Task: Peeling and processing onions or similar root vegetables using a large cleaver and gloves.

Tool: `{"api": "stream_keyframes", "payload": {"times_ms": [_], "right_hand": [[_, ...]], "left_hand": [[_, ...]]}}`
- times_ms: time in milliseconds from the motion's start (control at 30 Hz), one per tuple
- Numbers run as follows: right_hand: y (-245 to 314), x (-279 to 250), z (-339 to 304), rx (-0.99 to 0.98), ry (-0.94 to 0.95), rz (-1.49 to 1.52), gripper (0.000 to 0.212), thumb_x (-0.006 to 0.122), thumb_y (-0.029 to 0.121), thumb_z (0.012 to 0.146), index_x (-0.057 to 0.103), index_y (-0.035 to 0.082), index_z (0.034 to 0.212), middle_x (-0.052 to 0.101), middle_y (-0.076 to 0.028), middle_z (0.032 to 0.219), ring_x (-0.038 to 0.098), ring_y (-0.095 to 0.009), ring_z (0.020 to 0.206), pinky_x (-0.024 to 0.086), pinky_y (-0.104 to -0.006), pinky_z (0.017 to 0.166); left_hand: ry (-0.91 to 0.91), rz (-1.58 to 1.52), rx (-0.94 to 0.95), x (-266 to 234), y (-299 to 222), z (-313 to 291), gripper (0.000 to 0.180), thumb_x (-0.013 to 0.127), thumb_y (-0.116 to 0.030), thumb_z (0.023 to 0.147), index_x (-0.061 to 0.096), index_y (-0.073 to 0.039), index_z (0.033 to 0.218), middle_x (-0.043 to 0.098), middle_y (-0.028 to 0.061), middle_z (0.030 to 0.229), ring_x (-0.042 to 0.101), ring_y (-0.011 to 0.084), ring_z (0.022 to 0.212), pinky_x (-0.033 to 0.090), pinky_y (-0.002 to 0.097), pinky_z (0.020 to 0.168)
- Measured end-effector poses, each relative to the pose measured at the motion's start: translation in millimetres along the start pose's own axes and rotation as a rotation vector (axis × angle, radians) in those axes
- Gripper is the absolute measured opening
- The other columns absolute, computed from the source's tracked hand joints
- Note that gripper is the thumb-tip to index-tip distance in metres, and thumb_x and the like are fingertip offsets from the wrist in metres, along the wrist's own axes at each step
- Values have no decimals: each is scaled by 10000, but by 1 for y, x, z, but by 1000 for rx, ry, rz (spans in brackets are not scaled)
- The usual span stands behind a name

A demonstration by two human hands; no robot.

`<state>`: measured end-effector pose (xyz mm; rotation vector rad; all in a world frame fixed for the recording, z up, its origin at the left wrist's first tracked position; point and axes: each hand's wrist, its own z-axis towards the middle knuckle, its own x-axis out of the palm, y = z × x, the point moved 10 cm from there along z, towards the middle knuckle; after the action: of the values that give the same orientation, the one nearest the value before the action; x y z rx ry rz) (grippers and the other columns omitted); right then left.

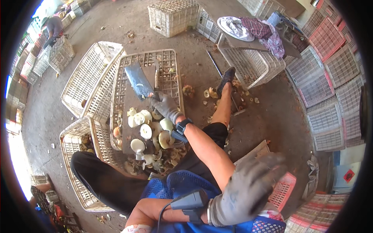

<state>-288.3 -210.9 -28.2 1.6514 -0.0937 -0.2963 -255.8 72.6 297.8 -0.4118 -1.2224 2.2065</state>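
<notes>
My right hand [167, 106], in a grey glove, is closed around the handle of a cleaver [136, 79]. Its broad, wet-looking blade points up and left over a brown board [129, 101] on an upturned white crate [179, 75]. A narrow knife [157, 79] lies beside the cleaver. Below the cleaver, on the board and past its near edge, sit several pale round pieces [146, 131] that look like peeled onions. My left hand [244, 190], also gloved, crosses over my right arm at lower right. Motion smears its fingers, and nothing held in it can be made out.
White crates [93, 73] stand left of the board, one [79, 171] with scraps inside. Peel scraps [171, 161] lie between my legs. A crate [252, 66] with cloths on a board stands ahead right, near stacked crates [311, 77]. People [53, 29] sit at left.
</notes>
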Motion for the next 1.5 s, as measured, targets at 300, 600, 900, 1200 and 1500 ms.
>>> {"api": "stream_keyframes", "payload": {"times_ms": [300, 600, 900, 1200, 1500], "right_hand": [[14, -1, -9, 24, -42, 78, 204, 710, 267, 983, 680, 73, 1037, 699, 16, 811, 607, -40, 598, 522, -226, 541], [14, 0, -8, -22, -11, 171, 229, 709, 272, 990, 659, 71, 1089, 672, 32, 819, 580, -31, 586, 503, -213, 530], [4, 0, -6, 20, 2, 129, 263, 694, 257, 1003, 652, 65, 1177, 654, 56, 892, 566, -23, 637, 504, -204, 549], [15, 1, -10, -54, -28, 60, 285, 695, 248, 1001, 665, 65, 1217, 675, 47, 963, 601, -22, 751, 542, -207, 599], [16, -4, -19, 7, -32, 46, 446, 658, 476, 983, 721, 124, 1250, 714, -35, 815, 641, -95, 694, 529, -305, 683]], "left_hand": [[264, 617, 45, -13, 114, -12, 589, 684, -93, 724, 594, -26, 1302, 603, 168, 1338, 559, 398, 1271, 414, 556, 1070], [74, 947, -196, -180, 145, -55, 551, 701, 15, 770, 590, -13, 1309, 611, 212, 1297, 577, 393, 1238, 469, 497, 1055], [-725, 68, -561, -299, 138, -161, 333, 541, 92, 963, 635, 27, 1277, 678, 81, 1149, 644, 149, 982, 530, 268, 830], [-290, 385, -545, -236, 160, -145, 227, 613, 90, 944, 708, 3, 1130, 734, 128, 1046, 702, 212, 987, 537, 327, 898], [-344, 240, -737, -228, 192, -162, 204, 592, 56, 991, 721, 12, 1144, 747, 77, 1034, 671, 132, 981, 533, 285, 892]]}}
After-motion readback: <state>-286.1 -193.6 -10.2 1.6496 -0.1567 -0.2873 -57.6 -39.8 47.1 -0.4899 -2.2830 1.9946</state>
